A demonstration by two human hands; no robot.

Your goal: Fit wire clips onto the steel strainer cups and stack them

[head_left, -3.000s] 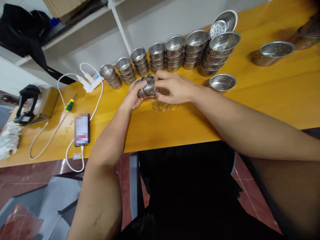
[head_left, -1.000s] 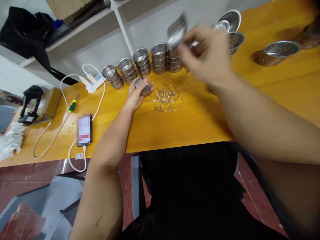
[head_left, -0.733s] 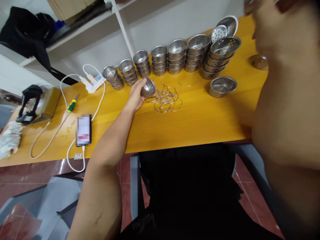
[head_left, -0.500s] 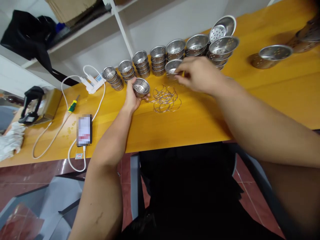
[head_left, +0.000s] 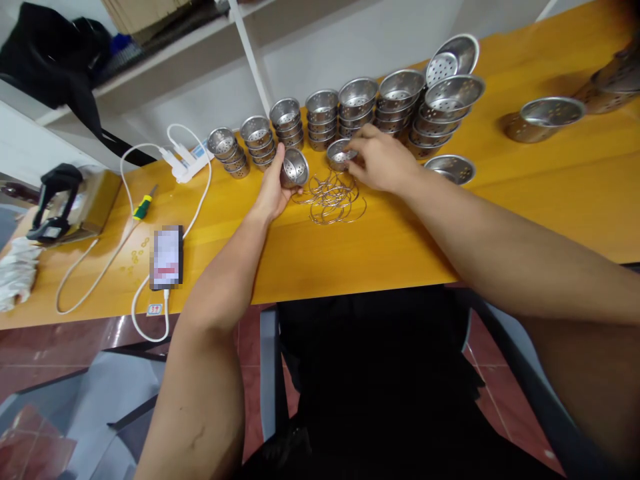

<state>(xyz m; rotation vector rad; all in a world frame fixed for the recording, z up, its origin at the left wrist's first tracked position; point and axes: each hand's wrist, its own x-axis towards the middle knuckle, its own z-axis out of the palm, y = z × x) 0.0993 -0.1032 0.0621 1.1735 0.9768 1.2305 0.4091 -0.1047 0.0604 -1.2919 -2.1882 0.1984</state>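
My left hand [head_left: 276, 187] is closed around a small perforated steel cup [head_left: 295, 168], tilted with its mouth to the right and up. To the right, the fingers of my right hand [head_left: 377, 157] are bent onto the rim of another small steel cup [head_left: 339, 157]; whether this cup touches the table I cannot tell. A loose pile of thin wire rings [head_left: 333, 200] lies just below the two cups. Behind my hands, stacks of perforated cups, such as one stack [head_left: 321, 123], stand in a row that grows larger toward the right.
Single cups stand at right, one near my forearm [head_left: 450, 170] and one farther off [head_left: 545, 120]. On the left of the wooden table [head_left: 320, 267] are a phone [head_left: 167, 257] with white cables, a power strip [head_left: 193, 163], a screwdriver [head_left: 144, 205] and a cardboard box [head_left: 100, 207].
My right hand has come down toward me with its small cup, away from the row. My left hand has shifted slightly right, and its cup has tipped more to the right.
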